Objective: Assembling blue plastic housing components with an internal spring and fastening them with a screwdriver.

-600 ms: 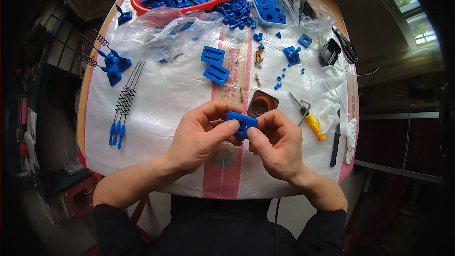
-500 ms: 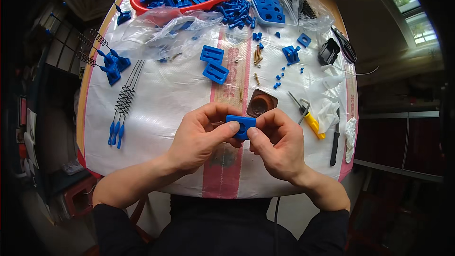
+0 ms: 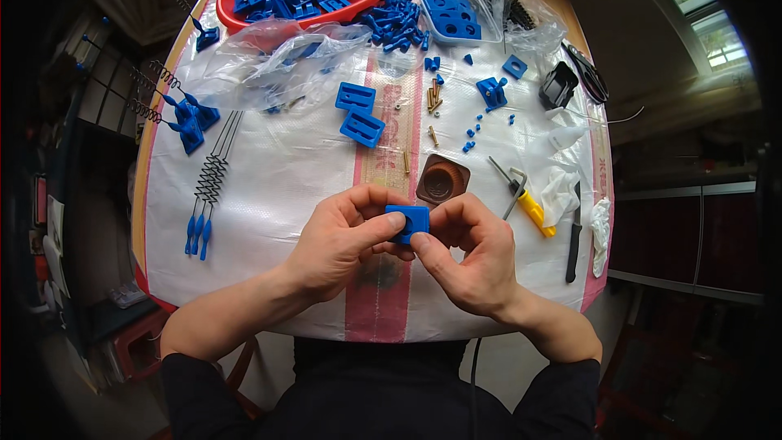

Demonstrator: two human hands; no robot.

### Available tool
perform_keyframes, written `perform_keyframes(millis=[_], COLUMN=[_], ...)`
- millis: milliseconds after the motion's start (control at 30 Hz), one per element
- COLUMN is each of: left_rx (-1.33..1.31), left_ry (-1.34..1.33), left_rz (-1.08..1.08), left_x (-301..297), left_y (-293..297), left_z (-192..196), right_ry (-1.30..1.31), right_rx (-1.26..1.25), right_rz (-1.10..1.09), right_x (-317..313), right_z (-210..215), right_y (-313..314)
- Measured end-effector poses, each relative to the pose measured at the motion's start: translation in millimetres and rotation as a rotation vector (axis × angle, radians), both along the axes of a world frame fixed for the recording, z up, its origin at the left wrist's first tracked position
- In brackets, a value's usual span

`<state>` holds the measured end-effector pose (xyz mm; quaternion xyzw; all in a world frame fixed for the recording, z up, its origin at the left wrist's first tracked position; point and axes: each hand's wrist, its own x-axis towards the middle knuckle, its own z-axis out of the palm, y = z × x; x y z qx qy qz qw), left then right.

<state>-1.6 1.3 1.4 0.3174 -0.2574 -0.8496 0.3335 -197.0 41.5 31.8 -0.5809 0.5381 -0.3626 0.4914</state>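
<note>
A small blue plastic block (image 3: pixel 418 218) with a round hole is held between my two hands above the near middle of the table. My left hand (image 3: pixel 330 236) is closed on its left side, with the thumb on the front face, partly over the hole. With thumb and fingertips, my right hand (image 3: pixel 476 265) grips the block at its right edge and lower corner. Just beyond my fingers sits a dark brown square dish (image 3: pixel 453 190) with a round hollow. Two blue slotted plates (image 3: pixel 362 129) lie farther off, near a single brass bolt (image 3: pixel 406 161).
Blue parts fill a red basin (image 3: pixel 228 12) and a clear plastic box (image 3: pixel 494 28) at the back. A yellow-handled screwdriver (image 3: pixel 533 213), a hex key (image 3: pixel 511 205) and a black-handled knife (image 3: pixel 573 248) lie right. Spring-like wire pieces (image 3: pixel 212 175) with blue ends lie left.
The block has turned slightly in my hands, and my right thumb has slid to its lower corner. The whole view has shifted a little, moving the table things slightly left.
</note>
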Motion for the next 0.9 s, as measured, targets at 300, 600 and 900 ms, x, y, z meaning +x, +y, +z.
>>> perform_keyframes(millis=[300, 600, 900], left_rx=[-0.277, -0.453, -0.636], left_ry=[-0.108, -0.101, -0.154], left_rz=[0.049, 0.066, 0.067], left_x=[-2.5, -3.7, -3.8], left_y=[4.4, 8.1, 7.2], left_z=[-3.1, -6.9, -9.9], right_ry=[-0.015, -0.061, -0.066], right_rx=[-0.177, -0.271, -0.350], right_rz=[-0.089, -0.081, -0.054], right_x=[0.2, -0.7, -4.5], right_z=[-19.2, -27.0, -31.0], right_y=[-1.8, -1.7, -4.1])
